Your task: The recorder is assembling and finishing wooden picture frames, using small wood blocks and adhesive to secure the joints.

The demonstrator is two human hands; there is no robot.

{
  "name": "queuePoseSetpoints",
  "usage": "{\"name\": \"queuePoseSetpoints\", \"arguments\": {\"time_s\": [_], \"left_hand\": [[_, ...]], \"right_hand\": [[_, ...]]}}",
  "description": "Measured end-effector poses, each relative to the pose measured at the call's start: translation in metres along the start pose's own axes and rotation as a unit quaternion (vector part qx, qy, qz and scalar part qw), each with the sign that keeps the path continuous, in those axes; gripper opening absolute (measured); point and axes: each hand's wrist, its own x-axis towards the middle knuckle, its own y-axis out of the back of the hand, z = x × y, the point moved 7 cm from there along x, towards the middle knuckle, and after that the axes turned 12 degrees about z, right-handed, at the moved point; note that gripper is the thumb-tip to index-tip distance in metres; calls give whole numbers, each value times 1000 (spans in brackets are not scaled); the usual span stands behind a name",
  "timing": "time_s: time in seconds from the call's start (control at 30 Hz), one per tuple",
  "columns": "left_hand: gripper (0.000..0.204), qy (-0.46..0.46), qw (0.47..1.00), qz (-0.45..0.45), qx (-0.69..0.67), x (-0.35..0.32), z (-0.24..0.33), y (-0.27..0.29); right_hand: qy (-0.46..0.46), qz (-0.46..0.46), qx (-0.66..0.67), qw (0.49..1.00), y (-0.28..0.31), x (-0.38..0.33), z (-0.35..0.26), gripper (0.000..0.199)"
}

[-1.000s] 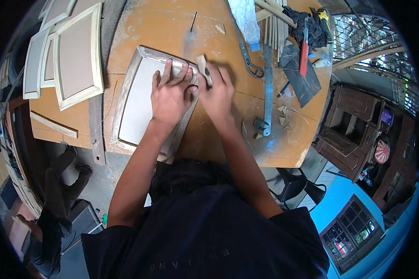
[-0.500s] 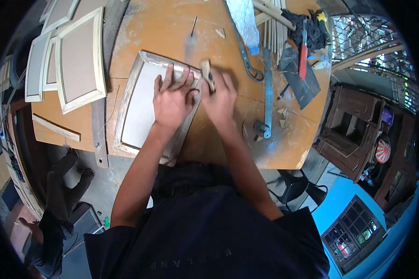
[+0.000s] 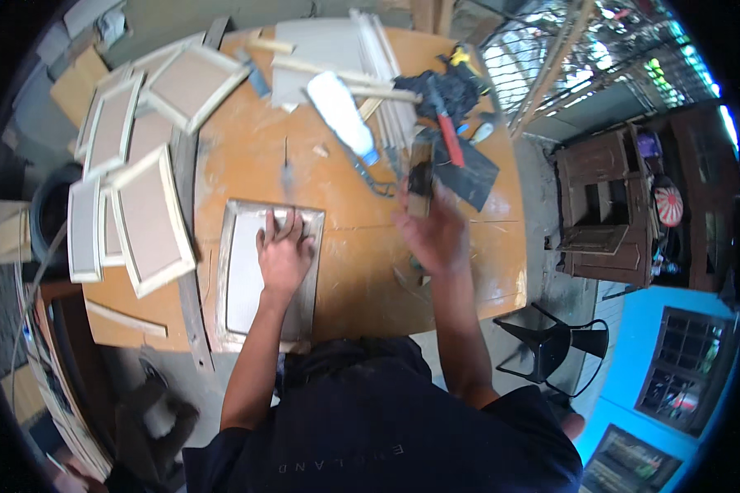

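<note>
My left hand (image 3: 286, 261) lies with fingers spread on a grey-brown wooden frame (image 3: 315, 238) holding a pale panel (image 3: 243, 263), near the table's front edge. Its fingertips touch the frame's far part and the panel. My right hand (image 3: 437, 234), slightly blurred, is raised to the right of the frame, apart from it. Its fingers close around a small wooden block (image 3: 420, 177) with a dark patch on its face. Whether the patch is a coating or something fixed to the block, I cannot tell.
Several pale wooden frames (image 3: 152, 218) overlap at the table's left. Beyond the block lie a white plastic bottle (image 3: 339, 115), a red-handled tool (image 3: 450, 140), a dark sheet (image 3: 473, 181) and wood strips (image 3: 382, 74). A black chair (image 3: 543, 349) stands right of the table (image 3: 362, 287).
My right hand has lifted the wooden block off the frame's corner and moved right with it. My left hand stays on the frame. The head view has shifted, showing more of the table's far side.
</note>
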Motion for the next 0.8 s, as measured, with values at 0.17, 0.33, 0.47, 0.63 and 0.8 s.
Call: {"name": "queuePoseSetpoints", "arguments": {"time_s": [0.17, 0.33, 0.47, 0.63, 0.8], "left_hand": [[52, -40, 998, 32, -29, -8, 17, 19], [60, -26, 996, 70, -56, -38, 15, 32], [65, 72, 996, 51, -27, -52, 8, 29], [56, 77, 995, -12, -63, -38, 14, 20], [42, 42, 994, -85, -52, -37, 37, 7]], "right_hand": [[-75, -127, 102, 984, -12, -41, 10, 47], [-79, -108, 85, 987, -19, -69, 7, 52], [-64, -89, 59, 992, 8, -74, 11, 50], [51, -33, -79, 995, 58, -95, 2, 38], [51, 107, 36, 992, 110, -105, -4, 33]]}}
